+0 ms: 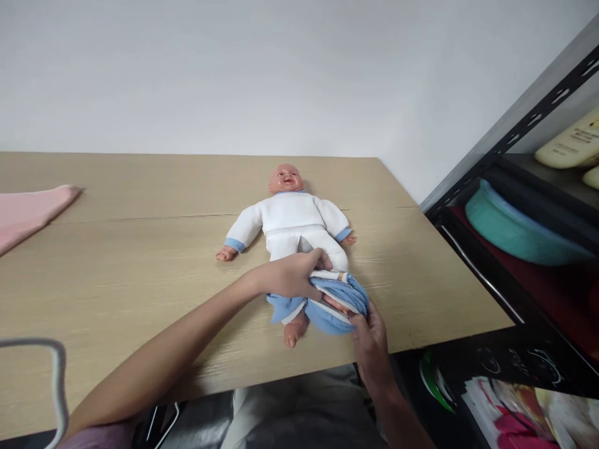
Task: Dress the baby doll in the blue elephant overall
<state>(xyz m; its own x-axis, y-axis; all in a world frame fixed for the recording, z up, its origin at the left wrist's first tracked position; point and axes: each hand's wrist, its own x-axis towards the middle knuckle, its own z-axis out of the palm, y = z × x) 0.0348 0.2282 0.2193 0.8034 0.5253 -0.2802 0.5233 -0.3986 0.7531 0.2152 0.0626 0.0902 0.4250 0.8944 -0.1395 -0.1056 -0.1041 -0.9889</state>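
A baby doll [294,212] in a white top and white leggings lies on its back, head toward the wall and arms spread. Blue pants [339,293] with white trim are bunched around its lower legs. One bare foot [296,330] sticks out of the left leg opening; the other shows only partly inside the bunched fabric on the right. My left hand [294,274] lies across the doll's shins, its fingers closed on the upper edge of the bunched pant leg. My right hand [372,340] pinches the lower edge of that same leg.
A pink cloth [32,215] lies at the table's left. In the front left corner is a grey curved cable or tube [58,380]. To the right stands a black metal shelf [510,140] with a teal basin [519,231] and a cream bottle [571,143].
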